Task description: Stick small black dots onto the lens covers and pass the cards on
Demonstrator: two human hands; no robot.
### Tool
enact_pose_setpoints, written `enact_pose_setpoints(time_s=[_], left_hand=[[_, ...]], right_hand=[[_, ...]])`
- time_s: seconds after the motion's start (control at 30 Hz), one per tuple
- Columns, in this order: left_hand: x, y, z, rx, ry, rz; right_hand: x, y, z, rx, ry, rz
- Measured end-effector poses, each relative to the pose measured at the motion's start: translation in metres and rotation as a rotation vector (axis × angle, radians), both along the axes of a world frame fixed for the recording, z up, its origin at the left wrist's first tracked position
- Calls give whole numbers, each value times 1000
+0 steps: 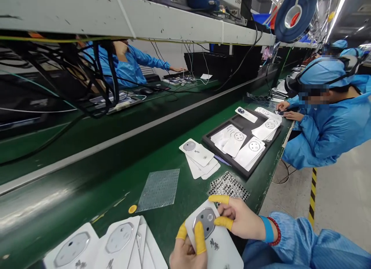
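My left hand [189, 246], in yellow finger cots, pinches the left edge of a white panel [223, 247] with a grey camera-like disc near its top. My right hand [240, 218], also in yellow cots, has its thumb at the disc's right side and its index finger at the panel's top edge. Whether a small piece sits between those fingers cannot be made out. Just beyond the right hand lie sheets of small black dots [228, 186]. Similar white panels [116, 242] are fanned out at the lower left, and another small stack [199, 157] lies further up.
A black tray [246, 172] holds more white panels, with a purple tool [222, 160] beside it. On the green table [162, 153] lie a clear textured sheet [159, 189] and a yellow ring [132, 209]. A person in blue [327, 126] works at the right. A shelf [174, 25] runs overhead.
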State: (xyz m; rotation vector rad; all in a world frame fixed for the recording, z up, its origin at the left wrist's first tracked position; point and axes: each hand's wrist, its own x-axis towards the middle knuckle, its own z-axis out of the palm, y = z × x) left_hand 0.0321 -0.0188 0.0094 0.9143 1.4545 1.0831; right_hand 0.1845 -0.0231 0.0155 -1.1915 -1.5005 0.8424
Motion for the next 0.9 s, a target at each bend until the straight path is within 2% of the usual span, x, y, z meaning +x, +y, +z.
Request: enact_pose_setpoints(time_s=[0.07,0.13,0.2,0.3,0.4,0.47,0.53,0.7,0.8,0.9], left_hand=[[5,3,3,26,-28,-60],[7,7,8,73,-91,-123],[5,11,12,112,-147,-138],[-3,13,9,133,-120,-73],[-8,12,0,132,-45,-13],[-9,10,-5,121,-35,0],[-9,9,-8,109,-34,2],[-7,6,-15,55,-45,-25],[2,5,-20,0,-79,-65],[14,6,-17,-30,-142,-109]], right_hand=[[9,8,5,206,-138,-147],[35,22,12,272,-204,-322],[79,40,18,268,-244,-546],[153,67,21,212,-329,-860],[196,79,18,141,-460,-959],[195,75,16,129,-547,-924],[171,62,11,142,-618,-792],[82,19,-24,195,-669,-167],[58,7,-42,242,-592,-89],[55,5,-39,284,-514,-116]])
